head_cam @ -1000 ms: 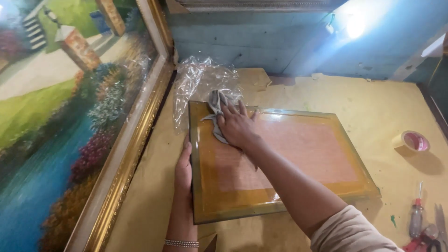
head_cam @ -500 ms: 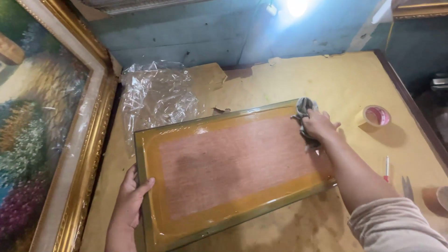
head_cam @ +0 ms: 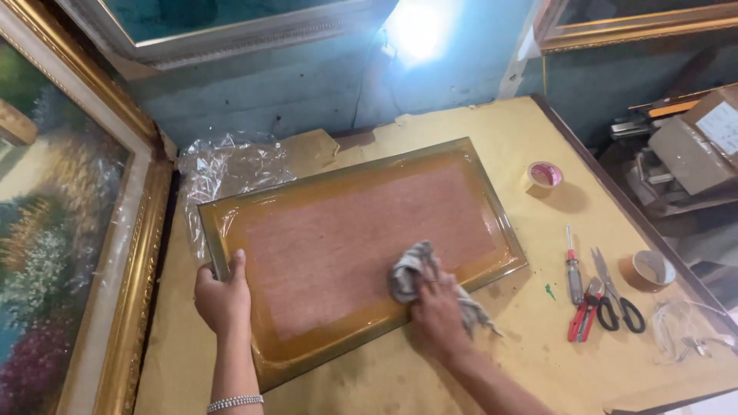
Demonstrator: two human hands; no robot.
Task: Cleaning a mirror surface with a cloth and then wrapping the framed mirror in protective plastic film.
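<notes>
The framed panel (head_cam: 361, 250) lies flat on the yellow-covered table (head_cam: 477, 131), slanting a little, its far corners toward the table's back edge and its near long side toward me. It has a dull gold-green border around a reddish-brown middle with a glossy amber band between them. My right hand (head_cam: 438, 303) presses a crumpled grey rag (head_cam: 411, 269) down on the near right part of the panel, fingers spread flat over the cloth, with a tail of it trailing off the frame's edge onto the table. My left hand (head_cam: 223, 296) grips the panel's near left corner, thumb up on its face and fingers curled around the edge; a beaded bracelet (head_cam: 234, 402) sits on that wrist.

Behind the panel's left end, a crumpled sheet of clear plastic wrap (head_cam: 227, 169) lies at the table's back left corner. Toward the right edge sits a roll of tape (head_cam: 545, 175), well apart from the panel. Nearer me along that edge lie a red-handled screwdriver (head_cam: 573, 265), red-handled pliers (head_cam: 586, 307) and black-handled scissors (head_cam: 615, 296), close together, with a second tape roll (head_cam: 653, 269) and some white cord (head_cam: 684, 330) just beyond them.

A large landscape painting in a gilt frame (head_cam: 69, 230) leans along the table's left edge. More frames (head_cam: 231, 31) hang on the blue wall behind.
</notes>
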